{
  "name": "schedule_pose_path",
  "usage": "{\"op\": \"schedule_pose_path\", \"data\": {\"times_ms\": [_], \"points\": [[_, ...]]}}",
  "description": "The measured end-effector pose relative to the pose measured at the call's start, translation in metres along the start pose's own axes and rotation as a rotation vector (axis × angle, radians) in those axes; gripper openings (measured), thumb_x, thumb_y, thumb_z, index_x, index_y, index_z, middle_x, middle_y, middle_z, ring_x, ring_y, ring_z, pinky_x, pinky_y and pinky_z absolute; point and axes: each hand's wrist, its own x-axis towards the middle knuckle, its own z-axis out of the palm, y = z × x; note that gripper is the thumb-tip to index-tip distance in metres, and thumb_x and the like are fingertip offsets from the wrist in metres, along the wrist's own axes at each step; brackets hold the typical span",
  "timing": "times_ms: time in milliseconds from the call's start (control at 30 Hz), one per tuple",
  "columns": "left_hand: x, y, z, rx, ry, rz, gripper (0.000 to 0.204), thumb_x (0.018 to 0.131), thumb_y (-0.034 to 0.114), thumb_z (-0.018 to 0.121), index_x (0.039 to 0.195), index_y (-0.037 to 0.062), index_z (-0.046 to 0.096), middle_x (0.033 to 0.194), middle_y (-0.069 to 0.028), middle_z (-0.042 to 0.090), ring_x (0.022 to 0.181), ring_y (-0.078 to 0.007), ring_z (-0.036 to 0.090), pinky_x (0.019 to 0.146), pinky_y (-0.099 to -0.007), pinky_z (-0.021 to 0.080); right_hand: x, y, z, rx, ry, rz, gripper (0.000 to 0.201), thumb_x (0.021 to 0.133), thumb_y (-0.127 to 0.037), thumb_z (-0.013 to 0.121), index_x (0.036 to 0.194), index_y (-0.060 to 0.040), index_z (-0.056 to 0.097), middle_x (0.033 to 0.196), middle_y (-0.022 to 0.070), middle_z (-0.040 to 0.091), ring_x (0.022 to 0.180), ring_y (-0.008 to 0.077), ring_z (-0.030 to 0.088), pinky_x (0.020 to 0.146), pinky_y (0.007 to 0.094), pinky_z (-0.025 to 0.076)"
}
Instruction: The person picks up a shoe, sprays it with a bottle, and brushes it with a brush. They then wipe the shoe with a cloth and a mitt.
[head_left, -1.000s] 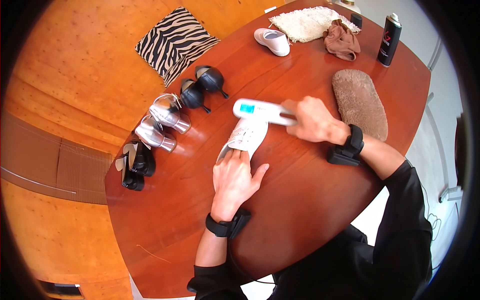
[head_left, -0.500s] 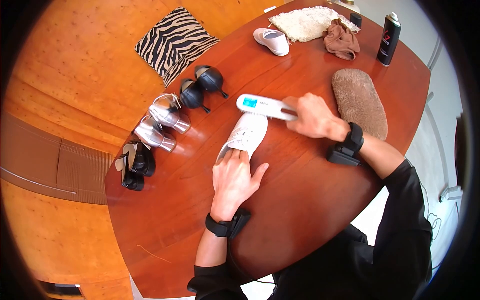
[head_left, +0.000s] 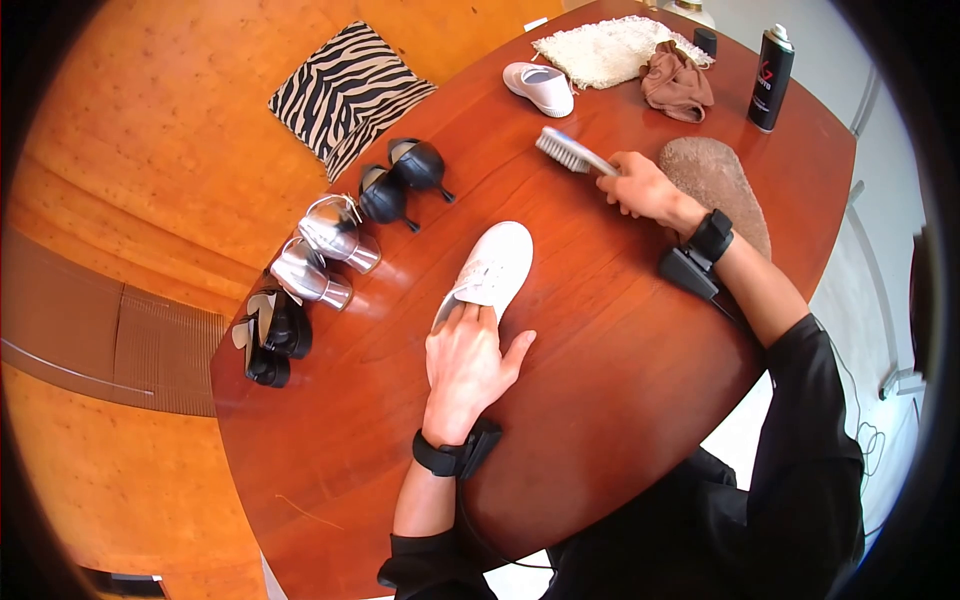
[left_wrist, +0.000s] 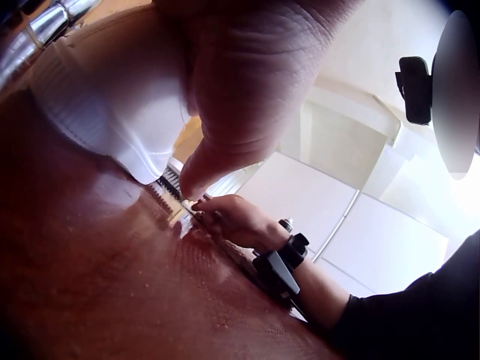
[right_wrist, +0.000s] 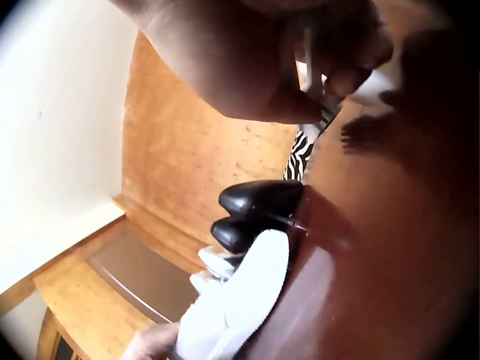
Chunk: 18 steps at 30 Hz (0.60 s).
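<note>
Apparently the brushing of the white sneaker (head_left: 503, 258) is in hand, between strokes: the right hand (head_left: 648, 190) grips the brush (head_left: 568, 151) by its handle, bristles clear of the upper. Resuming would call for lowering them lightly onto the toe while the shoe is steadied. The left hand (head_left: 463, 368) has its fingers extended into the opening, thumb spread; their hidden tips can't be judged. Upright on the table (head_left: 600, 400), the sneaker points its toe away from the person, slightly rightward, its long axis running heel-near to toe-far.
</note>
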Motion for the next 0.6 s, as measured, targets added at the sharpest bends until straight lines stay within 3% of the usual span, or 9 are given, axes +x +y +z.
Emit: {"op": "schedule_pose_path", "data": {"times_ms": [67,100,200,467,533,600], "points": [[0.000,0.000,0.001,0.001,0.017,0.011,0.039,0.071,0.030,0.073,0.080,-0.0061,0.060,0.083,-0.0178,0.062,0.073,-0.0295,0.061,0.062,-0.0384,0.050,0.002,0.000,-0.004,0.400,-0.101,0.180,0.027,0.088,-0.016,0.049,0.107,0.0023,0.052,0.076,0.0088,0.061,0.053,0.0104,0.055,0.044,0.0241,0.044],[0.000,0.000,0.000,0.001,-0.004,-0.005,0.039,0.071,0.029,0.073,0.080,-0.0061,0.060,0.082,-0.0177,0.062,0.073,-0.0295,0.061,0.061,-0.0383,0.050,-0.002,0.001,-0.006,0.463,-0.104,0.147,0.032,0.090,-0.018,0.041,0.110,0.0062,0.047,0.077,0.0102,0.062,0.056,0.0113,0.057,0.048,0.0259,0.048],[-0.001,-0.001,0.001,0.000,0.006,0.005,0.038,0.071,0.029,0.073,0.079,-0.0059,0.060,0.082,-0.0175,0.061,0.072,-0.0296,0.061,0.060,-0.0382,0.050,-0.002,-0.002,-0.007,0.601,-0.079,0.214,0.027,0.091,-0.016,0.042,0.106,0.0052,0.047,0.074,0.0131,0.062,0.050,0.0128,0.056,0.043,0.0243,0.045],[-0.001,0.001,0.000,0.013,0.000,0.001,0.038,0.072,0.030,0.073,0.078,-0.0052,0.059,0.081,-0.0173,0.061,0.072,-0.0297,0.061,0.059,-0.0384,0.050,0.005,0.010,-0.011,0.678,-0.040,0.213,0.028,0.090,-0.014,0.039,0.107,0.0081,0.045,0.076,0.0146,0.063,0.053,0.0143,0.059,0.045,0.0250,0.048],[-0.001,0.000,0.000,-0.028,-0.016,-0.026,0.039,0.073,0.030,0.071,0.086,-0.0053,0.059,0.080,-0.0183,0.061,0.075,-0.0345,0.060,0.063,-0.0413,0.047,0.008,0.011,-0.014,0.672,-0.017,0.203,0.030,0.088,-0.011,0.039,0.108,0.0106,0.044,0.076,0.0138,0.063,0.055,0.0147,0.060,0.046,0.0251,0.049],[-0.001,-0.001,0.001,-0.032,-0.009,-0.024,0.039,0.073,0.030,0.071,0.086,-0.0052,0.059,0.080,-0.0183,0.061,0.075,-0.0346,0.060,0.063,-0.0414,0.047,0.011,0.013,-0.017,0.531,-0.017,0.176,0.031,0.088,-0.013,0.043,0.108,0.0111,0.044,0.077,0.0133,0.062,0.056,0.0157,0.061,0.046,0.0260,0.049]]}}
